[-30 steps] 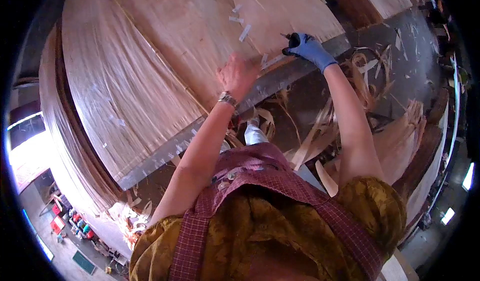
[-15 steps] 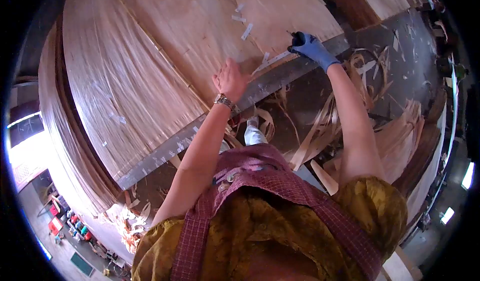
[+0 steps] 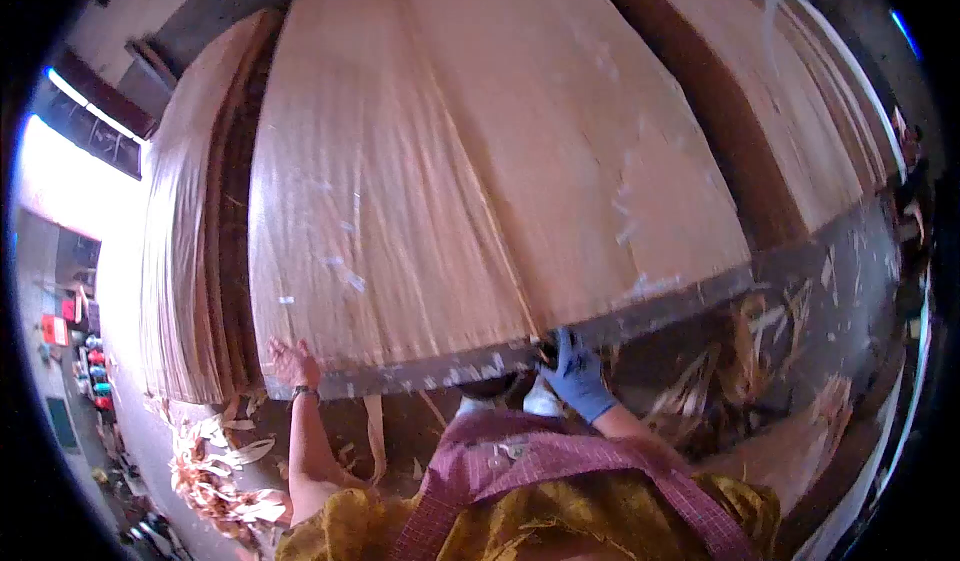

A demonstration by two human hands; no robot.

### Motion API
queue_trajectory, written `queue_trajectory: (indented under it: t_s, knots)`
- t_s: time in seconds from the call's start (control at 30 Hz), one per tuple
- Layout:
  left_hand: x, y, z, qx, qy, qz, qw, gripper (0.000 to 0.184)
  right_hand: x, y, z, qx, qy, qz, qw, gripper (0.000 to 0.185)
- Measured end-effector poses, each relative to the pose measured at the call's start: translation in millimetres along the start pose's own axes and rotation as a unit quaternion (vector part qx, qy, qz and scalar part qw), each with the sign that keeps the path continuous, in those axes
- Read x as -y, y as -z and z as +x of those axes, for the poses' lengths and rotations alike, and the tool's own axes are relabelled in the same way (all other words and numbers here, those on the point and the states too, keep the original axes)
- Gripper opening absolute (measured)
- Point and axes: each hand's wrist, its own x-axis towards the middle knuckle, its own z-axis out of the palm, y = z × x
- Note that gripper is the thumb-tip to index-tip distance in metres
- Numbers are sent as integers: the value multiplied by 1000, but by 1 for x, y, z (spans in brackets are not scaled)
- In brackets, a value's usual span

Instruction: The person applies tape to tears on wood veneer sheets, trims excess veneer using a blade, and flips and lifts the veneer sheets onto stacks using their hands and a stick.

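A wide wood veneer sheet [image 3: 560, 131] covers the bench before me, with short white tape pieces [image 3: 345, 279] stuck on it. My left hand [image 3: 292, 363], bare with a watch at the wrist, rests at the sheet's near left corner with its fingers spread. My right hand [image 3: 578, 376], in a blue and black glove, is at the front edge, by the lower end of a narrow raised strip [image 3: 480, 196] running down the sheet. Its fingers are curled around something dark that is too small to make out.
Further veneer stacks stand to the left [image 3: 185, 261] and right [image 3: 770, 91]. The grey bench edge [image 3: 440, 373] carries bits of tape. Curled veneer scraps [image 3: 225, 461] lie on the floor at left, and long offcuts [image 3: 750, 351] at right.
My view has swung, showing more of the sheet. My left hand has moved left to the near corner. The gloved right hand has moved left along the front edge to the raised strip's end.
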Motion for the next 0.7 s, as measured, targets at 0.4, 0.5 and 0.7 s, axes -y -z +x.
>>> queue_trajectory:
  t_s: [0.4,0.5,0.7]
  knots:
    - [59,-7,78,42,22,-80,996,66,5,-21,17,149,-182,364,901,54]
    - [-8,6,78,43,-56,-243,967,55,-45,-79,10,74,-167,428,885,53]
    - [-276,82,-15,105,-292,-317,896,52,-48,-44,25,-51,-2,237,970,41]
